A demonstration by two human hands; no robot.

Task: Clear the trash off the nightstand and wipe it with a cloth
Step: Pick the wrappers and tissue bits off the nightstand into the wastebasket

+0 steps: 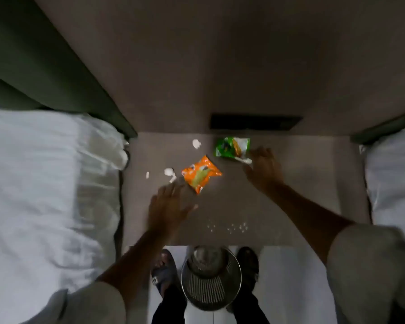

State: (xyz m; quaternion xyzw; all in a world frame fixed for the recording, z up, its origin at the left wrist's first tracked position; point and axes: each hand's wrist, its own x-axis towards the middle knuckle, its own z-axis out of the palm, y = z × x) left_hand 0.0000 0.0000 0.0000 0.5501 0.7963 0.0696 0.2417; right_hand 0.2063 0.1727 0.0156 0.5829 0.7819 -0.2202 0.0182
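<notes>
On nightstand (290, 183): two snack wrappers (201, 174), maybe four paper scraps (196, 143).

short pale sleeves (369, 260) — dark trousers (171, 307), dark sandals (163, 270) w/ straps

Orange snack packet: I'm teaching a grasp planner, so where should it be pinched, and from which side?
Pinch the orange snack packet at its flat crimped near end, from the near-left, where the left hand hovers. It lies flat and puffed mid-body.
</notes>
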